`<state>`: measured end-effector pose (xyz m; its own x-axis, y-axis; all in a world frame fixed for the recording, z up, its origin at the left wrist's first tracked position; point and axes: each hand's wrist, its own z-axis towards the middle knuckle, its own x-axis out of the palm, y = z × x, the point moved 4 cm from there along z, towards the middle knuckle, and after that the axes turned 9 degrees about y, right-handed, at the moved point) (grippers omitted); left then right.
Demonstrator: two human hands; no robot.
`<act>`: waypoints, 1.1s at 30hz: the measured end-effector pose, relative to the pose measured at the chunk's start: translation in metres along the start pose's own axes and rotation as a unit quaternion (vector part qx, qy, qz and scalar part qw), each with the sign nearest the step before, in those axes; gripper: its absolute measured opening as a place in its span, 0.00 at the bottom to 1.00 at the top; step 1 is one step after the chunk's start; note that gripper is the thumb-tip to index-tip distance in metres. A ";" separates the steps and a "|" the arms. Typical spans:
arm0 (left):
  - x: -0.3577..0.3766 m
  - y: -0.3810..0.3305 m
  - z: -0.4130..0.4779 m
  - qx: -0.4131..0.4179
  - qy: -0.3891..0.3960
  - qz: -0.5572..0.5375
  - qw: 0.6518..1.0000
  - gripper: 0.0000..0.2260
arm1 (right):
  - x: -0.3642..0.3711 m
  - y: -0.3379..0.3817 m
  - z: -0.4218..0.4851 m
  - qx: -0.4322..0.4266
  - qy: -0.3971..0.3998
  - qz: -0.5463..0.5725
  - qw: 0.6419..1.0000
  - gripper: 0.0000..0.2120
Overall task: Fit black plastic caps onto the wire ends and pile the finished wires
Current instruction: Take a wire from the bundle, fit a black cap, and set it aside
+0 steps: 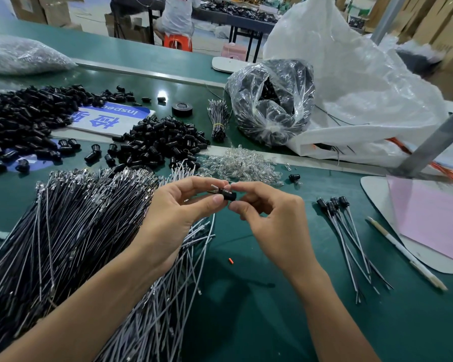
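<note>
A small black plastic cap (228, 195) is held above the green table between both hands. My left hand (178, 218) pinches a wire by its metal terminal end (216, 188), right at the cap. My right hand (270, 220) grips the cap with thumb and fingers. A big heap of loose black and white wires (71, 231) lies on the left under my left forearm. Several finished capped wires (351, 239) lie in a small pile to the right. Loose black caps (157, 142) are heaped behind the hands.
A second cap heap (24, 118) covers a blue sign at far left. Clear bulbs (241, 165), a wire bundle (219, 118), a tape roll (182, 108) and plastic bags (272, 100) sit behind. A pen (403, 253) and pink paper (434, 218) lie right.
</note>
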<state>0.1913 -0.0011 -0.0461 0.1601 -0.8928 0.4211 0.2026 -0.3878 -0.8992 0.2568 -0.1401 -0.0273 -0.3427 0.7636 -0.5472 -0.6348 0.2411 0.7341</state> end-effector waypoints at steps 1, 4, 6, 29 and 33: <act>0.000 0.000 0.000 -0.006 -0.002 0.000 1.000 0.12 | 0.000 0.001 0.000 -0.003 0.001 -0.001 1.000 0.12; -0.001 0.001 0.000 -0.017 -0.008 0.003 1.000 0.12 | 0.001 0.001 0.000 0.001 0.000 -0.001 1.000 0.11; -0.001 0.000 0.000 -0.022 -0.009 0.004 1.000 0.11 | 0.002 0.001 0.000 0.004 -0.001 0.008 1.000 0.11; -0.028 -0.041 -0.008 0.130 -0.211 0.120 0.961 0.06 | -0.017 -0.002 -0.002 0.007 -0.087 -0.109 0.990 0.06; -0.032 -0.040 -0.008 0.121 -0.220 0.063 0.966 0.03 | -0.026 -0.010 0.001 0.080 -0.083 0.058 0.992 0.06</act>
<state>0.1699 0.0415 -0.0248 0.5822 -0.7256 0.3669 0.3661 -0.1690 -0.9151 0.2726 -0.1616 -0.0204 -0.2806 0.8767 -0.3907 -0.4750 0.2269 0.8503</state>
